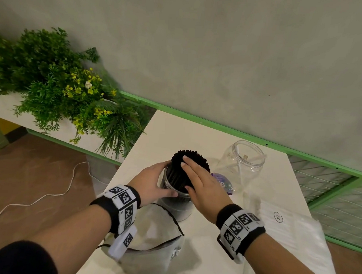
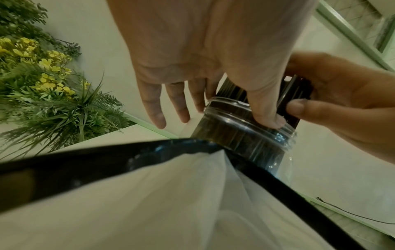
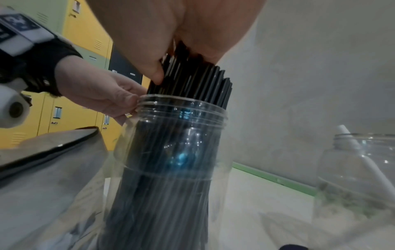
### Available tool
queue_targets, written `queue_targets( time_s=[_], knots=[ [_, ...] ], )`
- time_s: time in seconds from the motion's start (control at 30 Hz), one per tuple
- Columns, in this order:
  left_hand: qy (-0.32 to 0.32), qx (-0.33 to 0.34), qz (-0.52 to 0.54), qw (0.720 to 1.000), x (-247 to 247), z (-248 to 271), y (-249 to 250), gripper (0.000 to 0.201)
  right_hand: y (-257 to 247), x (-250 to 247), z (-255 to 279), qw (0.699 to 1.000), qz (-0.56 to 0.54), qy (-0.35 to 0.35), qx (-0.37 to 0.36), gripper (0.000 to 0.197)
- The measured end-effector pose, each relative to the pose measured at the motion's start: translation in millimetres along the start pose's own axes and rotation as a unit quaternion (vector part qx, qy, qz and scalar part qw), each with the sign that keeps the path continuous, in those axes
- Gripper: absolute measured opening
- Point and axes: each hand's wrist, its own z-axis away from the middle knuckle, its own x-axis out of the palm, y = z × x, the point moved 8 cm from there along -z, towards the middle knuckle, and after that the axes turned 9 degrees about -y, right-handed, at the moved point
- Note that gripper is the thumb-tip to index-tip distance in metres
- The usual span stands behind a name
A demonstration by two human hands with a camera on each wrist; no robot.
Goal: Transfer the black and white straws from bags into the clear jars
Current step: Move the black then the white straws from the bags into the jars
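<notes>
A clear jar (image 1: 177, 200) (image 2: 245, 135) (image 3: 175, 152) stands near the white table's (image 1: 176, 132) left edge, packed with black straws (image 1: 197, 161) (image 3: 192, 81) whose tops stick out of its mouth. My left hand (image 1: 169, 178) (image 2: 220, 118) holds the jar's neck, thumb on the threaded rim and fingers round the far side. My right hand (image 1: 186, 174) (image 3: 171, 50) lies flat on the straw tops, its thumb against the bundle's side. A second clear jar (image 1: 246, 162) (image 3: 359, 177) to the right holds a white straw (image 3: 363, 162).
A slack clear bag with a black edge (image 1: 155, 230) (image 2: 149, 203) lies at the table's near left corner. A bag of white straws (image 1: 293, 230) lies at the right. A purple round object (image 1: 224, 183) sits between the jars. Plants (image 1: 62, 91) stand left; a cable (image 1: 45, 196) crosses the floor.
</notes>
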Motion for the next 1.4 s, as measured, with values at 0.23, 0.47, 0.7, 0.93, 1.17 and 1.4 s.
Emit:
queue_targets(
  time_s=[0.23,0.47,0.7,0.93,1.17,1.4],
  knots=[
    [-0.003,-0.013,-0.009,1.0,1.3,0.1,-3.4,0.097,2.3,10.5,-6.3,0.995,0.044,-0.084,-0.01,0.061],
    [-0.005,-0.022,-0.008,1.0,2.2,2.1,-4.7,0.097,22.8,4.3,-37.4,0.985,0.027,-0.15,0.083,0.078],
    [-0.01,-0.019,-0.01,1.0,0.7,4.3,0.4,0.093,36.2,4.0,-50.2,0.98,-0.047,-0.137,0.137,0.077],
    [-0.042,-0.031,0.037,0.998,-4.1,1.5,2.3,0.088,64.1,-9.7,-29.3,0.956,-0.23,-0.067,0.17,0.108],
    [-0.094,-0.037,0.1,0.99,0.5,-11.3,16.0,0.103,93.7,45.4,26.9,0.876,-0.379,-0.154,0.256,0.139],
    [-0.122,-0.063,0.115,0.984,5.0,-29.1,21.1,0.093,86.7,51.2,-13.3,0.816,-0.501,-0.212,0.197,0.132]
  ],
)
